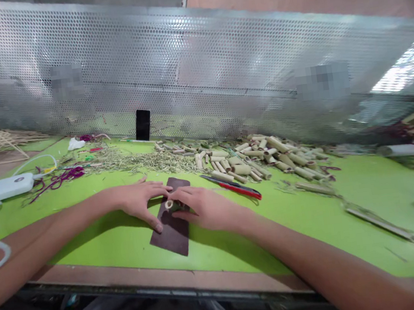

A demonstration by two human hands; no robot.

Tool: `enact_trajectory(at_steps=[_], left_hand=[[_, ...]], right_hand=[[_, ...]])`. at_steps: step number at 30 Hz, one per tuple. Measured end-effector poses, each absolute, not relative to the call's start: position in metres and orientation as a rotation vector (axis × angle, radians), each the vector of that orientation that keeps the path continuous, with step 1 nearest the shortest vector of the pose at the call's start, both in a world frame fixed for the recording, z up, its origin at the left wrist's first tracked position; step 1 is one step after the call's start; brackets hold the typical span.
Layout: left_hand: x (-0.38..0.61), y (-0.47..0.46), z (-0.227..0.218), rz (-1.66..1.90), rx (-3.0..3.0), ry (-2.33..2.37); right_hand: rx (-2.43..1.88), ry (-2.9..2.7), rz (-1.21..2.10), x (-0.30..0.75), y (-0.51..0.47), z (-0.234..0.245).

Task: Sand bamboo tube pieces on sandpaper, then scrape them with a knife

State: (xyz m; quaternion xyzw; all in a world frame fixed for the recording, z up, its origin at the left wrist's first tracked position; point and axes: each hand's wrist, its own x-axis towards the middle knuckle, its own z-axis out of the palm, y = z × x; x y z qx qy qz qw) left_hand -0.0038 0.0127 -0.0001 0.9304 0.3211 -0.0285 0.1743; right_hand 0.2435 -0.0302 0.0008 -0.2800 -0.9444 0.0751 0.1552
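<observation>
At the center of the frame, a dark brown sheet (175, 237) lies on a green tabletop. The left hand (141, 203) is spread wide, thumb and fingertips at the sheet's left edge and top, holding no object. The right hand (201, 206) pinches a short pale tube (169, 205) over the sheet, fingers closed around it, open end showing. Good handling probably means pinning the sheet flat and keeping the pinch steady, fingertips clear of the surface.
</observation>
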Motion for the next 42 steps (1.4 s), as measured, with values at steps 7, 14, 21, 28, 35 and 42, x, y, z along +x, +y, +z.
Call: enact_trajectory(at_steps=[7, 14, 21, 28, 35, 42], left_hand=[[-0.0026, 0.0127, -0.0016, -0.102, 2.606, 0.937], [-0.0006, 0.0115, 0.0017, -0.074, 2.569, 0.924], [-0.0010, 0.0126, 0.0034, -0.105, 2.560, 0.988], [-0.0012, 0.0143, 0.0059, -0.202, 2.489, 1.046], [-0.0021, 0.0171, 0.0030, -0.154, 2.488, 0.950], [-0.0042, 0.0190, 0.0001, -0.177, 2.506, 0.937]], right_hand=[[-0.753, -2.768, 0.146, 0.2425, -0.0306, 0.0007], [-0.797, -2.748, 0.120, 0.2421, -0.0306, -0.0034], [-0.850, -2.731, 0.208, 0.2406, -0.0354, 0.0020], [-0.859, -2.761, 0.184, 0.2398, -0.0339, 0.0041], [-0.795, -2.781, 0.246, 0.2407, -0.0309, 0.0026], [-0.722, -2.785, 0.250, 0.2430, -0.0282, 0.0013]])
